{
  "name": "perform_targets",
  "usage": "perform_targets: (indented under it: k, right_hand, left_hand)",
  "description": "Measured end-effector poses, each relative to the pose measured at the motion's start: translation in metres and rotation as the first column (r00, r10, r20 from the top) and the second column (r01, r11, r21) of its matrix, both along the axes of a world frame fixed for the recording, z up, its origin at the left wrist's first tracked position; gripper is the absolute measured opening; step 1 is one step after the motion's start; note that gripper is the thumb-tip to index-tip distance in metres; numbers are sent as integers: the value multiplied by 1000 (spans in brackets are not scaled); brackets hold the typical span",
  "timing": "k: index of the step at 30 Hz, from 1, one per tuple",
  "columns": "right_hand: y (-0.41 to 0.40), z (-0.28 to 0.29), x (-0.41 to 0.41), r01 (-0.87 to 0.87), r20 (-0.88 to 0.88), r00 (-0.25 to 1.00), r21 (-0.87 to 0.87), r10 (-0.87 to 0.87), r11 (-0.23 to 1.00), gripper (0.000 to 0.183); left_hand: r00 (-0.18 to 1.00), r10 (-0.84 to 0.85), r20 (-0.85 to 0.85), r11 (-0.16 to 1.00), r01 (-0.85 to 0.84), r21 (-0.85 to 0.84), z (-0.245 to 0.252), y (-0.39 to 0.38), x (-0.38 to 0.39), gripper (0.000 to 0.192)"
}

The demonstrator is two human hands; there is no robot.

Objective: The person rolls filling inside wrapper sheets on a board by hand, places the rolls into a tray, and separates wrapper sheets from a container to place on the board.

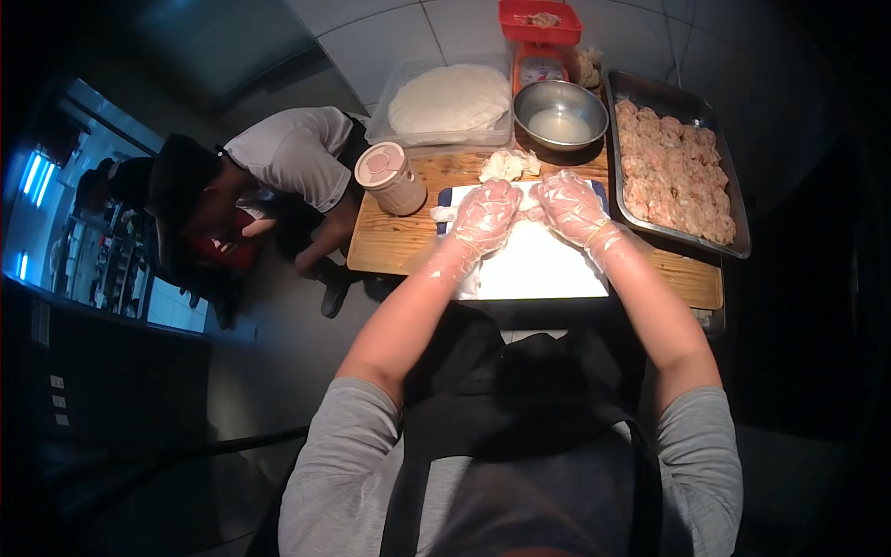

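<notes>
My left hand (487, 212), in a clear plastic glove, is curled over the upper left part of a white cutting board (543, 268) with blue corners. Close beside it, my right hand (567, 205), gloved the same way, is curled over the board's upper right. Some pale, soft material (527, 209) shows between the two hands; whether it is held in the fingers is hidden. A crumpled pale wad (509, 166) lies just beyond the board, and a whitish strip (443, 214) sticks out left of my left hand.
Behind the board stand a clear plastic tub (438, 141) of pale dough, a metal bowl (560, 141) of whitish liquid and a red scale (541, 66). A metal tray (741, 223) of minced-meat portions is at right, a lidded container (400, 188) at left. A person (292, 153) bends over at left.
</notes>
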State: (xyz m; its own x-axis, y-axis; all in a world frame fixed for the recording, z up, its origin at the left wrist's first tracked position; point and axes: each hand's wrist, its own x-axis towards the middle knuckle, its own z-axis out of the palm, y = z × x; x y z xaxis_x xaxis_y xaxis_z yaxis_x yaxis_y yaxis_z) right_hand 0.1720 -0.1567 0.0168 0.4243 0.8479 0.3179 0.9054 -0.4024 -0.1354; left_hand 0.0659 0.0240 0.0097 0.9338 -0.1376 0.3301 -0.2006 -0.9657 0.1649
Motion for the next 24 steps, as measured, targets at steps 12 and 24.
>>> perform_targets:
  k: [12, 24]
  right_hand:
    - [-1, 149, -15, -91, -308, 949, -58, 68, 994, 40]
    - [3, 90, -78, -52, -707, -388, 657, 591, 752, 76]
  left_hand:
    - [983, -16, 183, 861, 107, -497, 52, -24, -13, 66]
    - [833, -365, 415, -744, 7, -668, 155, -16, -39, 22]
